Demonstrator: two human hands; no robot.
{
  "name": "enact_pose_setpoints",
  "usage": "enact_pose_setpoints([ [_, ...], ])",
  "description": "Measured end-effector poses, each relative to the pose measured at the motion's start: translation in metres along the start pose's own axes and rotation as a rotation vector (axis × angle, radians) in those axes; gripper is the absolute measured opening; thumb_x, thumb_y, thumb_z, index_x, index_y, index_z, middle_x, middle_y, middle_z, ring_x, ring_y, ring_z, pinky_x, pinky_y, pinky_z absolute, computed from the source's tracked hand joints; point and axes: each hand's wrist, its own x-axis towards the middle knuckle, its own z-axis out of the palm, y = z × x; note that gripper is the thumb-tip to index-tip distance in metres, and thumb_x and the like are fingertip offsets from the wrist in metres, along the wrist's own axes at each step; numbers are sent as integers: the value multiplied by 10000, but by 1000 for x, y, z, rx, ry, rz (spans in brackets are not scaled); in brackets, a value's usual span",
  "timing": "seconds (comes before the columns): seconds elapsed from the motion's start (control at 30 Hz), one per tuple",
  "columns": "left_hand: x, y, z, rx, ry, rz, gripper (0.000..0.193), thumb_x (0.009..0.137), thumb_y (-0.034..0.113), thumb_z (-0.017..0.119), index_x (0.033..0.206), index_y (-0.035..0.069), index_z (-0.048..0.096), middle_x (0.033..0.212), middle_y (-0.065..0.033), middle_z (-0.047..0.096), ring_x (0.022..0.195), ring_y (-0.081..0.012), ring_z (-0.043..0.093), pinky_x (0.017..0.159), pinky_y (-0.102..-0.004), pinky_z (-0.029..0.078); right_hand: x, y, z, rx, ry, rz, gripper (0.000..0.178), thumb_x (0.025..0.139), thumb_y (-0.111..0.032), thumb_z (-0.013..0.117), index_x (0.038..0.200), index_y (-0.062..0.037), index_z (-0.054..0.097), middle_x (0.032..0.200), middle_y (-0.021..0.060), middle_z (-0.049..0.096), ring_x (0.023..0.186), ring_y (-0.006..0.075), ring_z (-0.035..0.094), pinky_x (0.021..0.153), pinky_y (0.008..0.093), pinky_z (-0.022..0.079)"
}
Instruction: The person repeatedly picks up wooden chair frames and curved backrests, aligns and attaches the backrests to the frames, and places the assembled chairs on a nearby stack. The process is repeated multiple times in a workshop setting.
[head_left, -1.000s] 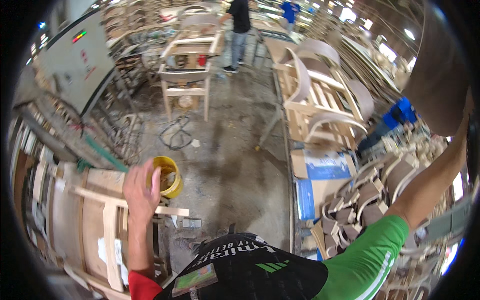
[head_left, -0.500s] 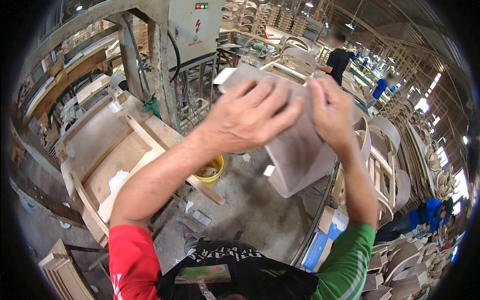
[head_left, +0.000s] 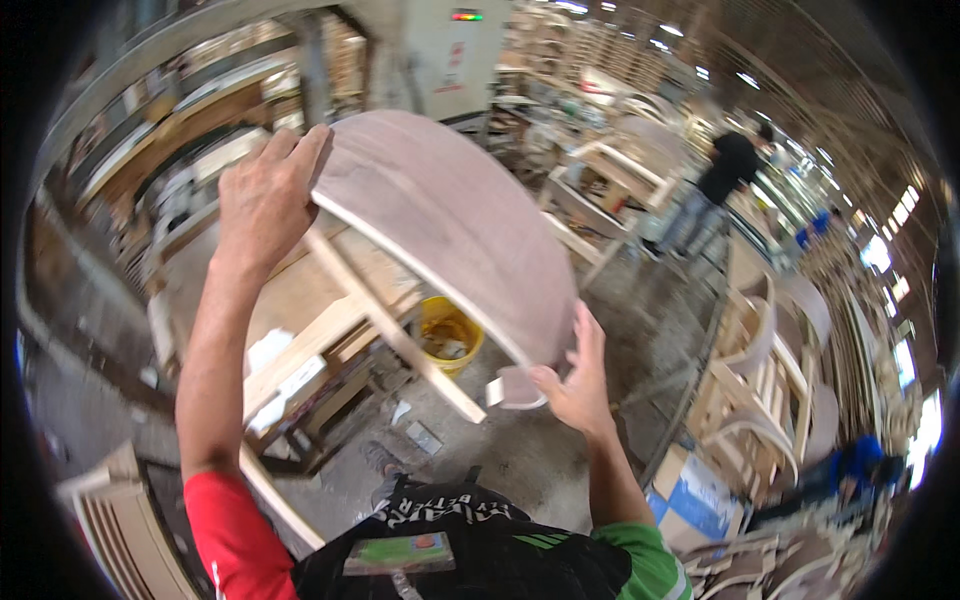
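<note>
A curved, thin wooden panel (head_left: 450, 220) with a greyish-brown face and a pale edge spans the space before me, tilted down to the right. My left hand (head_left: 265, 200) is closed on its upper left end, the fingertips partly hidden. At the lower right end my right hand (head_left: 580, 385) grips it, thumb by the pale edge and fingers along the far side. Close to that thumb, the panel's end curls under, with a small pale wooden block (head_left: 494, 392) on it.
Left of me stands a workbench with wooden boards and a projecting wooden bar (head_left: 420, 365). A yellow bucket (head_left: 476, 345) sits on the floor beyond the bar. Curved chair frames (head_left: 770, 400) and a blue-and-brown carton (head_left: 690, 500) lie right. A person in black (head_left: 730, 170) stands farther off.
The panel has turned so its broad curved face shows. My left hand has moved left to one end, my right hand down and left to the other. The view has shifted.
</note>
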Motion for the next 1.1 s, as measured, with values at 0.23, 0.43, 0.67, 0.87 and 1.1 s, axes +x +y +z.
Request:
enact_pose_setpoints([
  [0.23, -99, -86, 3, 175, -111, -440, 605, 730, 14, 703, 1328, 110, 687, 1029, -122, 715, 935, -336, 722, 829, -433, 583, 76, 28, 78, -122, -216, 344, 454, 1019, -400, 647, 959, 36, 763, 762, 134, 731, 722, 188, 724, 679, 367, 559],
  [0.43, -190, -166, -14, 227, -97, -618, 678, 737, 12, 688, 1403, 133, 646, 1177, -164, 731, 1040, -378, 719, 908, -443, 578, 194, -11, 191, -50, -290, 155, 440, 956, -373, 714, 922, 64, 757, 692, 133, 704, 666, 205, 701, 668, 376, 532],
  [0.67, -297, -283, 0, 237, -463, -1009, 598, 808, 102, 614, 1395, 1, 572, 1000, -281, 738, 992, -482, 709, 911, -530, 556, 284, -92, 348, -217, -256, -412, 310, 908, -244, 653, 1096, -10, 729, 978, 307, 714, 988, 527, 663, 855, 538, 522],
  [0.87, -358, -341, 56, 174, -330, -987, 497, 842, 129, 668, 1306, -19, 567, 987, -307, 719, 945, -493, 701, 844, -549, 559, 326, -116, 460, -327, -278, -470, 324, 855, -236, 661, 1110, -47, 726, 1002, 301, 723, 995, 514, 681, 875, 551, 535],
  [1.1, -365, -347, 97, 198, -318, -1041, 462, 944, 208, 644, 1354, 13, 560, 1107, -305, 707, 1047, -502, 680, 868, -551, 558, 343, -83, 524, -454, -304, -492, 338, 884, -320, 668, 1118, -81, 722, 1007, 299, 726, 1004, 503, 693, 868, 563, 554],
])
